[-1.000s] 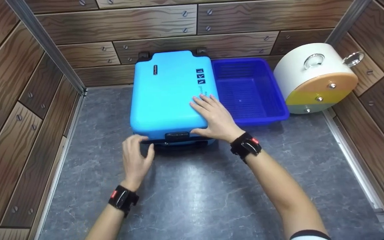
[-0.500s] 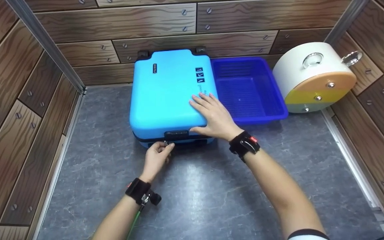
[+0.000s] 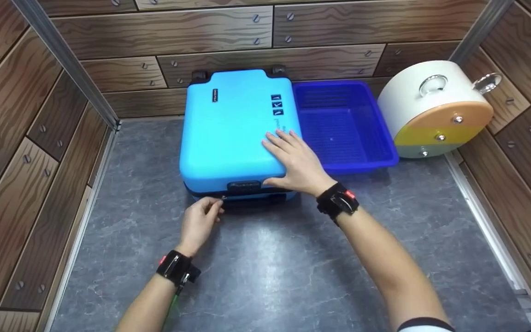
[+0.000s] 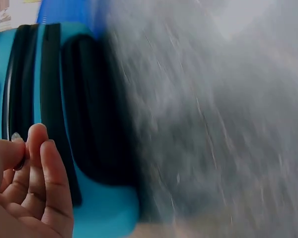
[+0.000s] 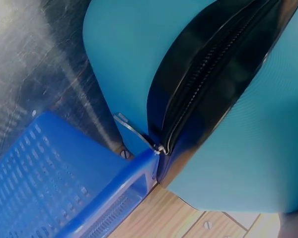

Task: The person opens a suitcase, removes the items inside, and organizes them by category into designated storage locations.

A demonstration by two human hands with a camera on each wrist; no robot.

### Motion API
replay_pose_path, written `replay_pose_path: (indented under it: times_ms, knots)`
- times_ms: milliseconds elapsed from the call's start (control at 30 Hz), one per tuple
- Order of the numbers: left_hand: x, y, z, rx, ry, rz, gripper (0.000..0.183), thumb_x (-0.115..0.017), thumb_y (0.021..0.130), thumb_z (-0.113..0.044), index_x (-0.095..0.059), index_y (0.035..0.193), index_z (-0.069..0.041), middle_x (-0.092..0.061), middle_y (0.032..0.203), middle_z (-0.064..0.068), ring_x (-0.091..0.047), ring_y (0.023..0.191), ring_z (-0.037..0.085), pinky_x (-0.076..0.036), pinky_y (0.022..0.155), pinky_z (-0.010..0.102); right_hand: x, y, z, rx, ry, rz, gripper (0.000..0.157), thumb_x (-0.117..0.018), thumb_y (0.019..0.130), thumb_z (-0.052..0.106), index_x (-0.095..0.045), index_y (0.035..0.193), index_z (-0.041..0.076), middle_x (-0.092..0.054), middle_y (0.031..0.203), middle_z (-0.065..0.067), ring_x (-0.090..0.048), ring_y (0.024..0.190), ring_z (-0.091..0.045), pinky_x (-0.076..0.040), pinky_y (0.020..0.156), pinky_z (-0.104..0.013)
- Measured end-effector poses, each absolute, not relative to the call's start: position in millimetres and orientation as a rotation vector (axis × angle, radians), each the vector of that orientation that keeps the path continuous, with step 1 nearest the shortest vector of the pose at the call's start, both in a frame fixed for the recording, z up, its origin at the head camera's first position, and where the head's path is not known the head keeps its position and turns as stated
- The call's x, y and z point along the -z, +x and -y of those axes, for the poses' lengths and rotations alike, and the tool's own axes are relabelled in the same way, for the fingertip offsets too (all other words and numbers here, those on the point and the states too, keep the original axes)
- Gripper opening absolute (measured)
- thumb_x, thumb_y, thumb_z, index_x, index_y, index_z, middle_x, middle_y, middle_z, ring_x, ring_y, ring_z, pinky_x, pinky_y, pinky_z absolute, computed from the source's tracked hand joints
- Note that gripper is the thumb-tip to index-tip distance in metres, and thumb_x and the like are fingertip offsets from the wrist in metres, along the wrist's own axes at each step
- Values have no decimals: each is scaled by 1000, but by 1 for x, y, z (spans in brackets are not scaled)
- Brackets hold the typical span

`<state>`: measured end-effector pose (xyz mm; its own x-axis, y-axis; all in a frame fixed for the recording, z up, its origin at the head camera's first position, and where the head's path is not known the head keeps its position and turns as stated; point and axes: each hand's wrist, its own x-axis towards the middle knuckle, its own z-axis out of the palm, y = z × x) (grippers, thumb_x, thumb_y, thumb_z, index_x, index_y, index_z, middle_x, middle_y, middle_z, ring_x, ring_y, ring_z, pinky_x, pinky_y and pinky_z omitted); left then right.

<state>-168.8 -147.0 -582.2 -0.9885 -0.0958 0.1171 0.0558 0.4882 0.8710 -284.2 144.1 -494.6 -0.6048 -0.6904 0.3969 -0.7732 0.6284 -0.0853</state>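
while the right hand [image 3: 298, 163] lies spread on the blue suitcase [image 3: 233, 133], the left hand [image 3: 199, 224] pinches a zip pull [image 3: 223, 198]
it lies flat ahead, its near seam [image 3: 210, 193] running crosswise at the left fingertips.

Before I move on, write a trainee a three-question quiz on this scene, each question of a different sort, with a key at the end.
1. True or false: the dark blue basket stands between the light blue suitcase and the white round-fronted box.
2. How many knobs show on the box's striped front?
3. What is the right hand doing?
A) Lifting the basket
B) Lying on the suitcase's top
C) Gripping a knob

Key:
1. True.
2. Three.
3. B; the left hand pinches a small shiny piece at the suitcase's near edge.
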Motion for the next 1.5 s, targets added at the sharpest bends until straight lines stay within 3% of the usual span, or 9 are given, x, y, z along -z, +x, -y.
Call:
replay_pose_path:
  times_ms: [367,567,800,1167,1500]
  knots:
    - [581,-171,187,1320,70,2621,13,-67,101,-21,-77,101,-11,-73,83,-3,-64,66,14,-52,57,28,493,-285,-148,-387,1165,2506,105,-75,81,69,-38,158,10,-34,164,-11,-25,152,-32,-11,125,-48]
    - [578,-181,214,1289,188,2654,21,-65,102,-26,-75,107,-8,-74,89,5,-66,71,18,-52,59,29,493,-286,-152,-382,1143,2517,104,-74,81,70,-38,158,11,-34,164,-10,-25,153,-30,-9,125,-46]
    - [570,-211,239,1319,224,2689,27,-62,104,-30,-75,112,-8,-74,95,7,-68,77,22,-55,62,32,493,-287,-152,-406,1147,2498,103,-73,81,70,-39,158,11,-34,164,-9,-26,152,-30,-10,125,-47]
    - [556,-273,257,1394,253,2803,28,-57,107,-29,-72,117,-7,-72,109,15,-70,95,34,-55,78,41,498,-286,-149,-426,1162,2477,104,-77,79,67,-40,158,11,-35,163,-10,-26,152,-31,-10,125,-48]
    - [546,-305,258,1131,340,2885,31,-55,107,-32,-73,122,-11,-72,115,13,-66,99,32,-50,84,47,497,-284,-143,-421,1170,2493,104,-76,79,69,-39,158,12,-34,164,-8,-24,153,-29,-9,125,-48]
